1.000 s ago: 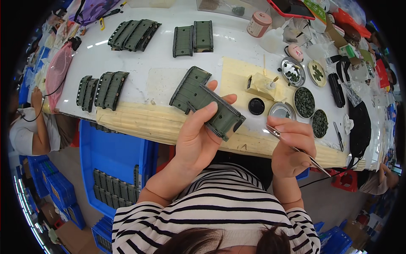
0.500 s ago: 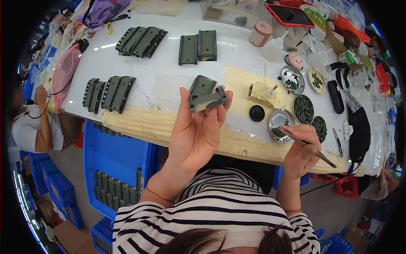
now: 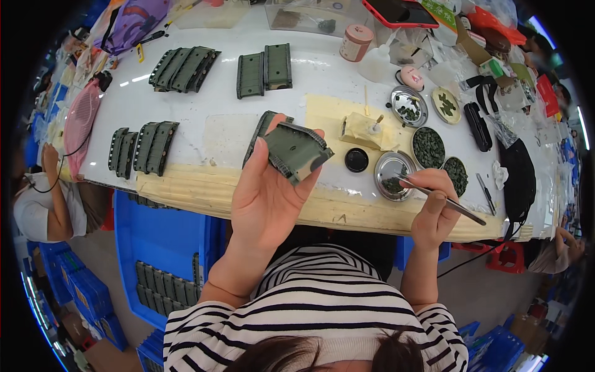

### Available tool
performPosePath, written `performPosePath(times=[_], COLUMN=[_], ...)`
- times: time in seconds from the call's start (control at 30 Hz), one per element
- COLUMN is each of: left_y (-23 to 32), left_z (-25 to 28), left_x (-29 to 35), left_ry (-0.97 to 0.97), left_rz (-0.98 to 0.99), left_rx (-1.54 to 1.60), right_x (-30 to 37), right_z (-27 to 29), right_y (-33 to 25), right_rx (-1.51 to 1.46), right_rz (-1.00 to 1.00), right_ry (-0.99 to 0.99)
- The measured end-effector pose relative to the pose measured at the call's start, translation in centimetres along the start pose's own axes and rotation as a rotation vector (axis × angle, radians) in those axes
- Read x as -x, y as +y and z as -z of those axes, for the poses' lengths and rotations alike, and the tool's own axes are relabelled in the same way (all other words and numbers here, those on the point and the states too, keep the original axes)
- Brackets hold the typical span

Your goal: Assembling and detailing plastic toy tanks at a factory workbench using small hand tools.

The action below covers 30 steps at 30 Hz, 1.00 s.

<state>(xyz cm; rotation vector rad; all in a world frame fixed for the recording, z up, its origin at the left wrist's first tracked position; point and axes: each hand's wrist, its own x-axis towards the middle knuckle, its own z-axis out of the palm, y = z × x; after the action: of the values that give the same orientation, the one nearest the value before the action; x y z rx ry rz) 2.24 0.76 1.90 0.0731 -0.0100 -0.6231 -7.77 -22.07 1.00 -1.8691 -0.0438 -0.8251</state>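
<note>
My left hand is closed around a dark green moulded plastic part with toothed edges and a tan-and-black patch. The part is tilted above the table edge. Behind it, a similar green panel lies on the table, partly hidden. My right hand grips metal tweezers, their tips over a round metal dish of small dark green pieces. Whether the tips pinch a piece is too small to tell.
Beyond the dish stand tins of green bits and a taped block. A black cap lies beside them. Green panels sit in groups at left. Below the table edge is a blue crate holding more panels.
My left hand has turned the green part so its broad face shows. The tweezers stay over the metal dish. The whole view has shifted slightly.
</note>
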Motion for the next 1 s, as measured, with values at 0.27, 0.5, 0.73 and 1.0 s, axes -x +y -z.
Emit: performPosePath(times=[0.27, 0.5, 0.73, 1.0], left_y=[-1.0, -1.6, -2.1, -2.3], left_z=[-1.1, -1.0, -1.5, -0.7], left_x=[0.1, 0.3, 0.5, 0.8], left_ry=[0.138, 0.222, 0.133, 0.091], left_rz=[0.089, 0.052, -0.013, 0.063], left_rx=[-0.476, -0.616, -0.768, -0.944], right_x=[-0.4, -1.3, -1.3, -1.5], right_z=[1.2, 0.5, 0.2, 0.0], right_y=[0.7, 0.3, 0.6, 0.3], right_rx=[0.269, 0.328, 0.351, 0.311], right_rz=[-0.144, -0.076, -0.060, -0.069], right_ry=[-0.157, -0.245, -0.249, -0.227])
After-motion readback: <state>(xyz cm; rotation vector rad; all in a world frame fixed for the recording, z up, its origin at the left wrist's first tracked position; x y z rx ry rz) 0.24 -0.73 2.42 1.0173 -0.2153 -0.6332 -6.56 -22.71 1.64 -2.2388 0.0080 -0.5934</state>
